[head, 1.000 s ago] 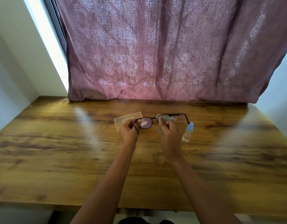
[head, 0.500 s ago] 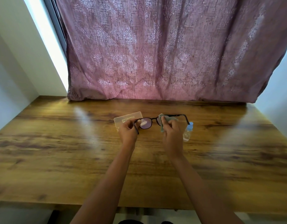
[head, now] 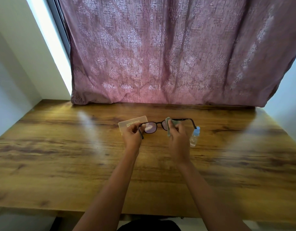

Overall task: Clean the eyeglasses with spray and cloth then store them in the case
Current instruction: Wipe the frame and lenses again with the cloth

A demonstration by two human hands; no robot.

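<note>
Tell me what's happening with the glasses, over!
Left hand grips eyeglasses by one side. Right hand pinches cloth over other lens. Case behind, spray bottle at right. Nothing blocking.

wooden table (head: 60,164) — pink patterned curtain (head: 177,55) hanging behind it.

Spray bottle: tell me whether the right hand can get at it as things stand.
Probably yes: the spray bottle stands just beside the right hand with nothing between, but that hand is pinching the cloth.
</note>
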